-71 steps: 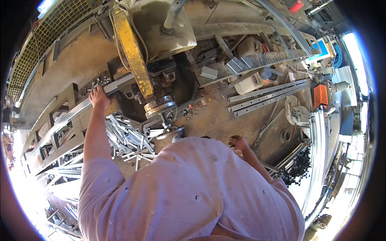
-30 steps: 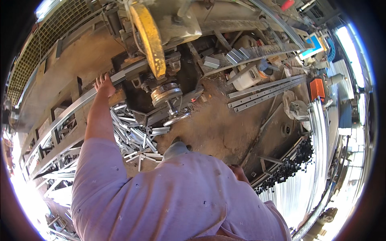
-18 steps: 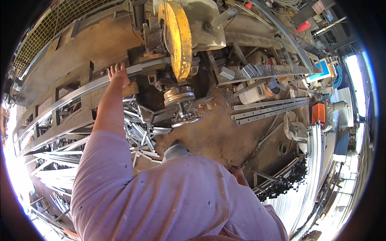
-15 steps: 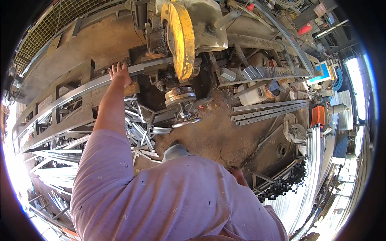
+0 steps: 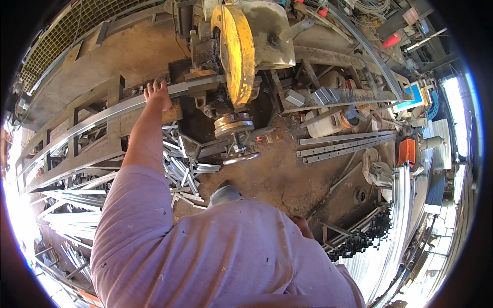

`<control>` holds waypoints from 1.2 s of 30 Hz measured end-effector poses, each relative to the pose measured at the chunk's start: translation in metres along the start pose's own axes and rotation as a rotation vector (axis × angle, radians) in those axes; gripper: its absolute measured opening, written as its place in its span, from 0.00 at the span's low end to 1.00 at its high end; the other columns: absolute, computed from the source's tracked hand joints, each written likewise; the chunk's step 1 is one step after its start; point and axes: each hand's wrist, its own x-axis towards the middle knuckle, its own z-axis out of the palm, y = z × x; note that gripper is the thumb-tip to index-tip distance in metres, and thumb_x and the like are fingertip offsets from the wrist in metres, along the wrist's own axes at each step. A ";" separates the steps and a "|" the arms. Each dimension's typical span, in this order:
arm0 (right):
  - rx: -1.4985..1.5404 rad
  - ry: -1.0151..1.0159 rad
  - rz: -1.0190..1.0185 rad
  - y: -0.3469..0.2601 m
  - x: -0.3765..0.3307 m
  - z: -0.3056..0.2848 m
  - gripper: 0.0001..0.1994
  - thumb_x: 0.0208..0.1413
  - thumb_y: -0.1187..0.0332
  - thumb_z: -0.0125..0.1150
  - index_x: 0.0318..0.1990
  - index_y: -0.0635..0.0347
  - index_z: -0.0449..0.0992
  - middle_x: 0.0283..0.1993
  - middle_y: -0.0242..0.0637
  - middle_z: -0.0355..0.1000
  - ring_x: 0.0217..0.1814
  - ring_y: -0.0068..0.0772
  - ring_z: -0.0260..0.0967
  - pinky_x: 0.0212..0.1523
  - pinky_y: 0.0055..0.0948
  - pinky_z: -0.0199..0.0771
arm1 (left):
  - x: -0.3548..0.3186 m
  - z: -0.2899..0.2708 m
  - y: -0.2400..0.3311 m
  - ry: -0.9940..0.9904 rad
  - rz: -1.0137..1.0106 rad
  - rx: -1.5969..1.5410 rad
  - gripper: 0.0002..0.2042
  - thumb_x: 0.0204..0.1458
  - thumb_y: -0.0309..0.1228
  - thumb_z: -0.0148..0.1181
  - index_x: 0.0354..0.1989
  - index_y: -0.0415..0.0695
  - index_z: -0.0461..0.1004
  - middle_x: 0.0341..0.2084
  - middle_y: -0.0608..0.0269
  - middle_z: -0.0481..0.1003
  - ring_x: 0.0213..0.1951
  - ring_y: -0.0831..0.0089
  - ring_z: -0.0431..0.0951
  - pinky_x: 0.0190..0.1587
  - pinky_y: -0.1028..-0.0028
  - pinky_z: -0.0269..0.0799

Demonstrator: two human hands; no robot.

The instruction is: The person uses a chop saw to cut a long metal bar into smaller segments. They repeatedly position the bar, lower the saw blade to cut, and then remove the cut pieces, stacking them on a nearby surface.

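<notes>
My left arm reaches forward, and my left hand (image 5: 157,96) lies on a long square metal tube (image 5: 128,104) with its fingers stretched out and slightly apart. The tube runs from the far left into the clamp of a cut-off saw. A worn yellow blade guard (image 5: 239,56) covers the saw's wheel, just right of the tube's end. Below it is the clamp's screw with a round handwheel (image 5: 242,158). My right hand (image 5: 303,226) hangs low beside my body, mostly hidden by my shirt; its fingers cannot be made out.
Cut metal pieces (image 5: 179,169) lie heaped below the steel rack (image 5: 77,120) on the left. Several punched metal strips (image 5: 344,146) lie on the floor to the right. A white plastic container (image 5: 324,123) sits by the frame, and stacked tubes (image 5: 395,226) rise at lower right.
The whole view has shifted slightly, so the saw sits a little farther right. My left hand keeps its place on the tube, and my right hand stays low.
</notes>
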 end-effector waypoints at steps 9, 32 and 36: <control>-0.042 -0.015 0.044 0.002 -0.007 0.001 0.16 0.63 0.66 0.58 0.52 0.68 0.76 0.41 0.43 0.79 0.37 0.39 0.78 0.36 0.38 0.79 | -0.004 -0.005 0.004 -0.018 -0.003 -0.006 0.45 0.52 0.29 0.58 0.78 0.55 0.41 0.79 0.57 0.37 0.78 0.49 0.34 0.77 0.51 0.31; -0.015 0.037 0.107 -0.019 -0.033 0.021 0.17 0.65 0.66 0.55 0.54 0.70 0.74 0.41 0.47 0.79 0.41 0.42 0.78 0.39 0.43 0.78 | -0.005 -0.005 0.005 -0.025 -0.001 -0.014 0.46 0.52 0.28 0.60 0.78 0.57 0.41 0.79 0.57 0.37 0.78 0.49 0.34 0.77 0.51 0.31; -0.007 0.006 0.112 -0.023 -0.033 0.021 0.18 0.65 0.65 0.53 0.55 0.70 0.73 0.41 0.48 0.79 0.40 0.43 0.78 0.37 0.43 0.78 | -0.004 -0.005 0.005 -0.026 -0.001 -0.014 0.46 0.51 0.28 0.60 0.78 0.57 0.41 0.79 0.57 0.37 0.78 0.49 0.34 0.77 0.51 0.31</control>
